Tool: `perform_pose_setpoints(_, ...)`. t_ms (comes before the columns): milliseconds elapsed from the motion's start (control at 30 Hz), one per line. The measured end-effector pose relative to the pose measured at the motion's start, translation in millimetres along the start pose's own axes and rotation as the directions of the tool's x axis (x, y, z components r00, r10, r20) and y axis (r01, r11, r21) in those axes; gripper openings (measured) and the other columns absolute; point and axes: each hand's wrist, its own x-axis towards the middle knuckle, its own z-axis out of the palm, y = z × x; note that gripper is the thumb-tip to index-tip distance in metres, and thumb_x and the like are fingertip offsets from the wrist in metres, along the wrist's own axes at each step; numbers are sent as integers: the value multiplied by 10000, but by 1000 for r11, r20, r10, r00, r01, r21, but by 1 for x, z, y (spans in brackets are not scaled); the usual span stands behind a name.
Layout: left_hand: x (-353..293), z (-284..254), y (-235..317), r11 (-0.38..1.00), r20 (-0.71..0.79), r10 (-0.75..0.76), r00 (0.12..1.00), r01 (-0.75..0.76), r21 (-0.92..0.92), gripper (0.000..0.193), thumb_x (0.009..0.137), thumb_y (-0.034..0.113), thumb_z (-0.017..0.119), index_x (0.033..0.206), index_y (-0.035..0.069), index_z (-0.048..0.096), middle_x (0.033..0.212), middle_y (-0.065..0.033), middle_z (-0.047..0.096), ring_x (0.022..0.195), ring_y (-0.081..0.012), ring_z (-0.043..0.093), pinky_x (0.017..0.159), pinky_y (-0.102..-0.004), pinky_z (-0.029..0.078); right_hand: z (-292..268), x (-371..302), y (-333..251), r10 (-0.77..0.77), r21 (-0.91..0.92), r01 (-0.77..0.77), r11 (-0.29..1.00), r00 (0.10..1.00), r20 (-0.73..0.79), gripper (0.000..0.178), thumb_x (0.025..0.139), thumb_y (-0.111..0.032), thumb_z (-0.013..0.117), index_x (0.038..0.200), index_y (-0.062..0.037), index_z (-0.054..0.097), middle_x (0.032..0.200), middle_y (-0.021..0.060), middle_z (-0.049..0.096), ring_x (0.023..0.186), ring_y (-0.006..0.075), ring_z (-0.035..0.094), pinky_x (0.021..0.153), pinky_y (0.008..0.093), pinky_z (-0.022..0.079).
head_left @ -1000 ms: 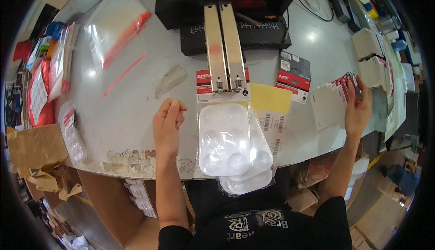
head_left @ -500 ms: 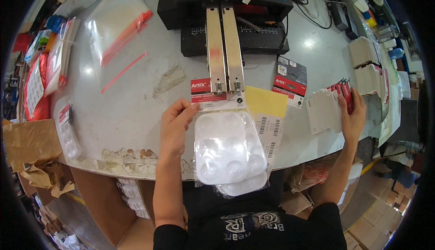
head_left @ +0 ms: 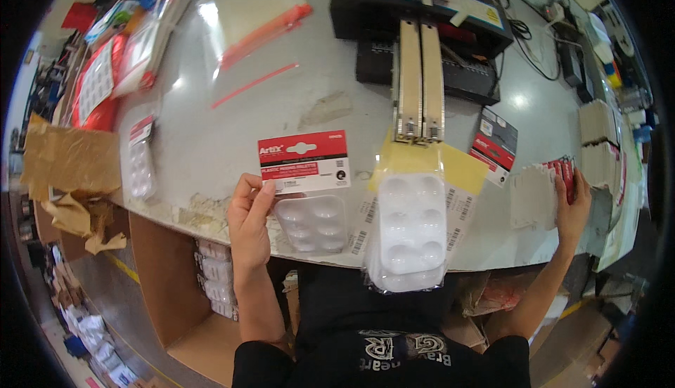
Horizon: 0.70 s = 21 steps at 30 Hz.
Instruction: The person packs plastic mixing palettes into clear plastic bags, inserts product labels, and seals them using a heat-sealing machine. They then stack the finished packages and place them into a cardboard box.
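Note:
Left of the machine's metal arms, my left hand [head_left: 249,223] pinches the lower left corner of a red and white header card [head_left: 304,166]. A white palette with round wells [head_left: 313,225] hangs below the card in a see-through bag. At the right, my right hand [head_left: 573,209] has its fingers wrapped round the end of a stack of header cards [head_left: 536,195] on the table. Between the hands, below the metal arms [head_left: 420,86], several bagged white palettes [head_left: 411,226] lie overlapped, reaching past the table's near edge.
The metal arms jut from a black machine [head_left: 422,8] at the back. Under the palettes lie a yellow sheet [head_left: 457,166] and barcode label sheets [head_left: 460,209]. A dark header card [head_left: 496,145], plastic bags [head_left: 256,19], another packaged palette [head_left: 141,166] and an open carton [head_left: 165,275] stand around.
My left hand has moved the header card and palette from under the metal arms to the left. My right hand stays at the card stack. The whole view has shifted.

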Motion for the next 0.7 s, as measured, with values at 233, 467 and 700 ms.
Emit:
perform_pose_setpoints(233, -29, -8, 19, 989, -52, 149, 987, -149, 2, 76, 957, 114, 540, 915, 53, 522, 903, -84, 680, 756, -77, 614, 710, -204, 463, 1, 3, 6, 11, -14, -10, 1000, 999, 34, 605, 869, -416, 647, 1266, 28, 539, 1271, 208, 535, 1167, 342, 518, 1004, 392, 395)
perform_pose_setpoints(467, -71, -5, 41, 985, -135, 171, 976, -171, 14, 115, 926, 75, 609, 882, 10, 526, 771, -40, 665, 693, -31, 565, 654, -155, 427, 5, 4, 9, -8, -26, 9, 1000, 1000, 28, 648, 866, -468, 627, 1257, 41, 539, 1270, 215, 534, 1177, 362, 506, 1014, 414, 382)
perform_pose_setpoints(700, -109, 0, 49, 956, -118, 292, 949, -284, 74, 118, 882, 38, 663, 874, -10, 556, 764, -72, 693, 693, -35, 596, 603, -159, 438, 3, 7, 8, -23, -56, 26, 998, 998, 55, 673, 865, -496, 612, 1247, 53, 540, 1268, 224, 534, 1161, 379, 505, 994, 425, 395)
